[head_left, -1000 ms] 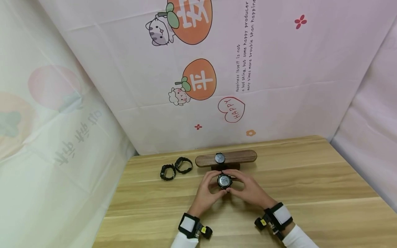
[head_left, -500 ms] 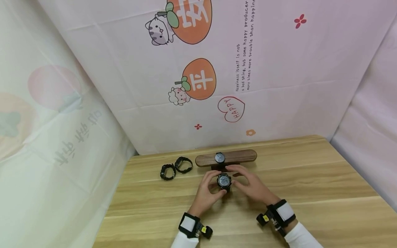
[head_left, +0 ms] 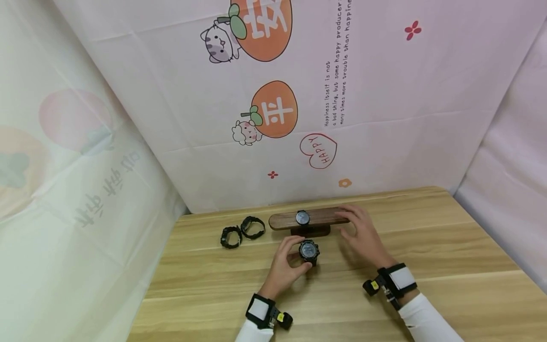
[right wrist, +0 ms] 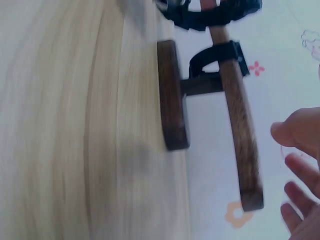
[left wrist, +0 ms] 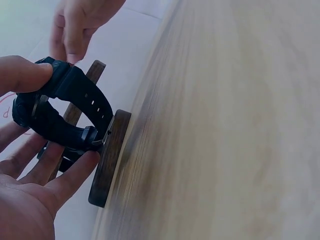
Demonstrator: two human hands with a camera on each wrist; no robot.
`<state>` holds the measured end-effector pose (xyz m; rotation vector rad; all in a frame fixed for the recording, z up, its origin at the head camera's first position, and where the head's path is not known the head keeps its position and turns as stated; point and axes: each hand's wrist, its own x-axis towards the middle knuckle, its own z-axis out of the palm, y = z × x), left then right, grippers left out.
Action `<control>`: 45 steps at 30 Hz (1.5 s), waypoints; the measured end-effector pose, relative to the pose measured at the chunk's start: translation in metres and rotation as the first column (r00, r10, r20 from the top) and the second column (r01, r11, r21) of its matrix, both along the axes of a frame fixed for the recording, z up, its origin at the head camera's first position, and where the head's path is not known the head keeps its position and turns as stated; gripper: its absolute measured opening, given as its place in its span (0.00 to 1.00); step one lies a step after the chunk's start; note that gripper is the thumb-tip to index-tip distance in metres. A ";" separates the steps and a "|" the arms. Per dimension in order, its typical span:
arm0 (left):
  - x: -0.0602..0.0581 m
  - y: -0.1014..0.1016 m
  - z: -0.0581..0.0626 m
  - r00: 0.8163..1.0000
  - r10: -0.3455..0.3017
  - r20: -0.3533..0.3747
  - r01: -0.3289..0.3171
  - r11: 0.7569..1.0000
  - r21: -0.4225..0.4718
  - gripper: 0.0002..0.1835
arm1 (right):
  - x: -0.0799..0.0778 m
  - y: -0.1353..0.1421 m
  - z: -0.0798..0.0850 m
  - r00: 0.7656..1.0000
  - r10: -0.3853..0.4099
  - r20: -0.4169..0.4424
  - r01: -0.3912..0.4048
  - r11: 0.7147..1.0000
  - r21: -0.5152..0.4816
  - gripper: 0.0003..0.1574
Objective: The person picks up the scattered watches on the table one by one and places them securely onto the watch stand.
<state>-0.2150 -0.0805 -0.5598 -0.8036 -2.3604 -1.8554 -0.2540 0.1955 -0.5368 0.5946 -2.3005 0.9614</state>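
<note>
My left hand (head_left: 285, 266) pinches a black wristwatch (head_left: 308, 250) between thumb and fingers, its dial facing up in the head view. The left wrist view shows the watch's strap (left wrist: 89, 97) closed into a loop, with the thumb on the case. Behind it stands a dark wooden watch stand (head_left: 326, 217), a long bar on a foot. Another black watch (head_left: 303, 217) is strapped around the bar, left of its middle. My right hand (head_left: 365, 240) is at the bar's right end, fingers spread and holding nothing. A gap shows between thumb and bar (right wrist: 245, 140) in the right wrist view.
Two black looped watches, one nearer (head_left: 231, 237) and one farther (head_left: 253, 228), lie on the wooden table (head_left: 205, 285) left of the stand. A printed white cloth (head_left: 376, 156) hangs behind the table's back edge. A camera is strapped to each wrist.
My right hand has let go of the watch and moved right and away from me to the stand's right end. The left hand keeps holding the watch in nearly the same place.
</note>
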 end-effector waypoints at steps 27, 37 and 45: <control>-0.003 -0.013 0.000 0.999 0.036 -0.017 -0.037 0.997 -0.061 0.37 | -0.014 0.022 -0.017 0.984 -0.088 0.152 0.082 0.995 0.048 0.31; -0.013 -0.027 0.004 0.998 0.058 -0.023 -0.060 0.995 -0.079 0.38 | -0.015 0.021 -0.013 0.988 -0.087 0.128 0.083 0.996 0.040 0.29; -0.019 -0.041 0.010 0.995 0.089 -0.043 -0.093 0.991 -0.098 0.37 | -0.016 0.021 -0.010 0.991 -0.080 0.107 0.076 0.996 0.041 0.27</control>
